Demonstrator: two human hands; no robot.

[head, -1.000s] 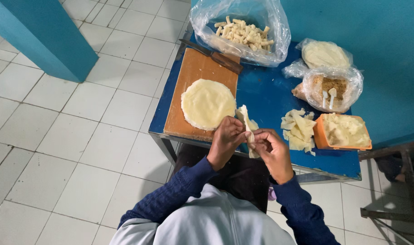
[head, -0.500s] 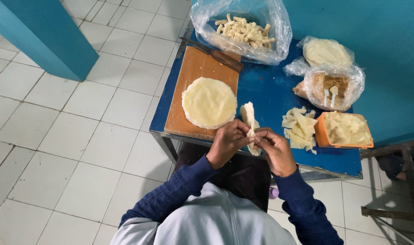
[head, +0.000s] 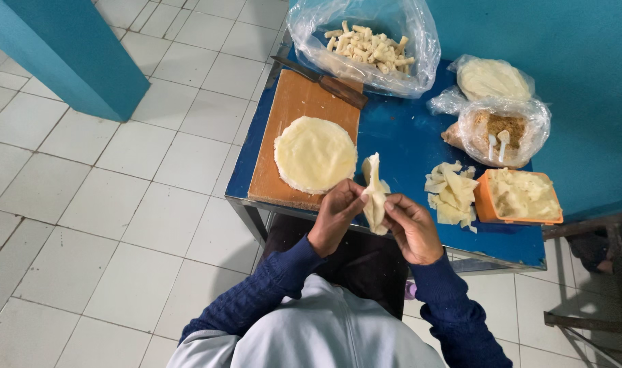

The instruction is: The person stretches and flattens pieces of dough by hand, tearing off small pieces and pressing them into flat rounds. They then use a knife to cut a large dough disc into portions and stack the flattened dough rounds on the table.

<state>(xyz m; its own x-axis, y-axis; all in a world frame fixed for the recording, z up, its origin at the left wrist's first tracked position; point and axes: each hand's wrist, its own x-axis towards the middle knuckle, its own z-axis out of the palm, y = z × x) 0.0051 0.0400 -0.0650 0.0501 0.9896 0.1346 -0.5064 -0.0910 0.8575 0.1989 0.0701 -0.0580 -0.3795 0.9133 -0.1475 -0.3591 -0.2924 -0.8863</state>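
A pale folded dough wrapper (head: 374, 193) stands upright between my two hands at the near edge of the blue table (head: 400, 140). My left hand (head: 335, 213) pinches its left side and my right hand (head: 410, 225) pinches its right side. Just beyond my left hand a stack of round pale wrappers (head: 316, 153) lies on a brown wooden cutting board (head: 294, 109).
A brown-handled knife (head: 324, 82) rests at the board's far end. A clear bag of rolled pieces (head: 365, 44) sits at the back. To the right are torn wrapper scraps (head: 451, 193), an orange tub of filling (head: 522, 197), and two more bags (head: 505, 126). A blue pillar (head: 72, 54) stands left.
My hands have raised and turned the folded wrapper more upright, working along its edge. Everything on the table has stayed where it was.
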